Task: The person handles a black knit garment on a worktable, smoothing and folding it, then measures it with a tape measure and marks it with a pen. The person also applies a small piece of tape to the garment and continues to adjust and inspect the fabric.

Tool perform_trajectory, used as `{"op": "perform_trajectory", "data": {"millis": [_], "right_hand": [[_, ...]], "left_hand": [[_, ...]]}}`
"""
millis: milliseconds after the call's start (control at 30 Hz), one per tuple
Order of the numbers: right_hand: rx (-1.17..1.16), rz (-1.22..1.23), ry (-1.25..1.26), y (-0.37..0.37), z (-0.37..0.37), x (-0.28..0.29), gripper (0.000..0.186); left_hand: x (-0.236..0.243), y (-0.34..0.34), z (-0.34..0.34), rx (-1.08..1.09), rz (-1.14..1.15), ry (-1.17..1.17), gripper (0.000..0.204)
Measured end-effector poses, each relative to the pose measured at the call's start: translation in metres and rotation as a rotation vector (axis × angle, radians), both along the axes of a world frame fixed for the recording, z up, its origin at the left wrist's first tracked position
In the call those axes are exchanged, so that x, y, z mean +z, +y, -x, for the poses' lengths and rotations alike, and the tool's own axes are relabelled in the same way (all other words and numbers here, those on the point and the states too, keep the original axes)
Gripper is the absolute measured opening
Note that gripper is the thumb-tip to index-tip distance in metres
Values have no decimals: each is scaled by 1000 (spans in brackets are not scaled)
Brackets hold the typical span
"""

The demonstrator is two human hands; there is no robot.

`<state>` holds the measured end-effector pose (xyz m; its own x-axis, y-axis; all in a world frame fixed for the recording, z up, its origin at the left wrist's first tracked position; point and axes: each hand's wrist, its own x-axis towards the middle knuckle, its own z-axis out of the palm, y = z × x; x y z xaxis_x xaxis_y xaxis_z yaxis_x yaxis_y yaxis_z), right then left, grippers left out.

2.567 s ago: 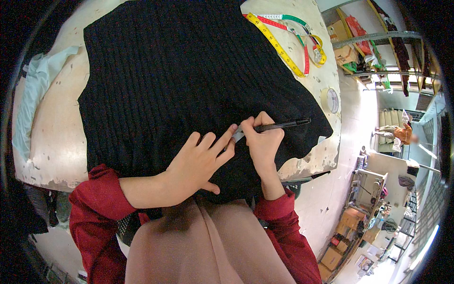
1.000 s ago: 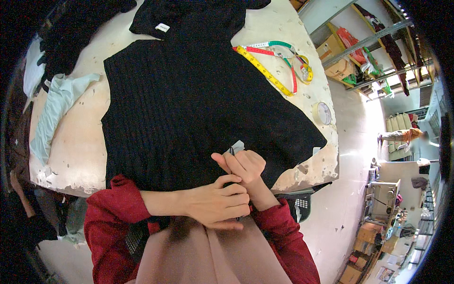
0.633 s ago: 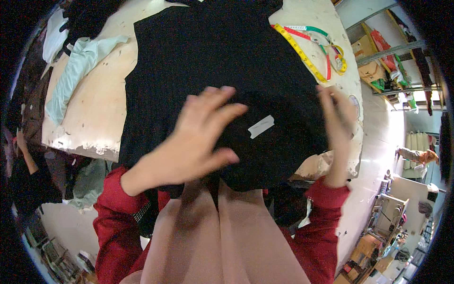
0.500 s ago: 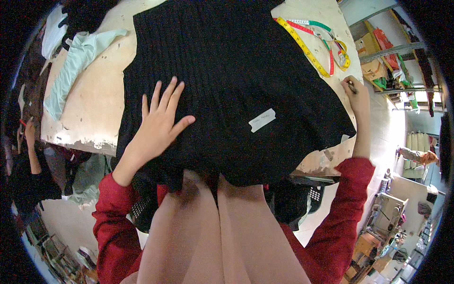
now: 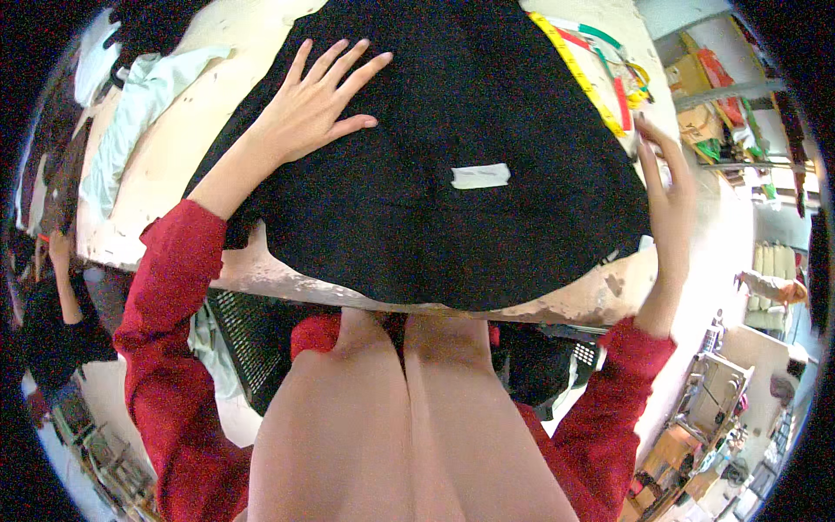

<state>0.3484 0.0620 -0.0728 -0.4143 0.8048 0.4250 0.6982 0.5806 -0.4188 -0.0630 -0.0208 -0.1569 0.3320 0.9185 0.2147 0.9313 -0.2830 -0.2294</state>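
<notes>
A black garment [image 5: 391, 174] lies spread over the table, its curved lower edge close to the table's front rim. My left hand [image 5: 317, 104] rests flat on its upper left part, palm down and fingers spread. On the fabric, right of the middle, sits a small white paper tag [image 5: 480, 177]. My right hand [image 5: 668, 170] is at the table's right edge, beside the garment, with thumb and fingers apart. I make out nothing held in it, though blur softens the fingertips. A yellow, red and green tape measure [image 5: 591, 78] lies looped just above that hand.
Pale green cloth [image 5: 143, 104] lies on the table's left side. Below the front edge stands a black perforated basket [image 5: 248, 339]. Shelving [image 5: 731, 91] with packed goods rises at the right. At the far left another person's arm [image 5: 65, 278] shows.
My left hand has moved up over the fabric. The garment has been smoothed and shifted, and its tag turned nearly level. The small dark tool no longer shows in my right hand.
</notes>
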Motion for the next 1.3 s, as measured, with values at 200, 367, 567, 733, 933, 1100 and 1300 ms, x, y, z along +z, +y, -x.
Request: {"op": "perform_trajectory", "data": {"millis": [200,367,567,733,933,1100,1300], "right_hand": [[496,97,-53,-148,19,-20,47],[417,71,-134,-179,37,-67,48],[486,25,-113,-193,60,-74,50],[539,-72,-78,-195,75,-79,32],[459,-156,168,-179,68,-50,23],[405,-177,263,-175,67,-31,21],[259,-127,377,-166,74,-31,30]], "left_hand": [[71,-91,-53,-56,212,-322,45],[24,-169,-80,-7,-180,-541,24],[-33,-221,-120,54,-260,-556,44],[-43,-224,-116,121,-293,-464,28],[9,-218,-109,93,-489,-600,12],[28,-219,-101,127,-591,-568,13],[33,-211,-89,151,-529,-695,16]]}}
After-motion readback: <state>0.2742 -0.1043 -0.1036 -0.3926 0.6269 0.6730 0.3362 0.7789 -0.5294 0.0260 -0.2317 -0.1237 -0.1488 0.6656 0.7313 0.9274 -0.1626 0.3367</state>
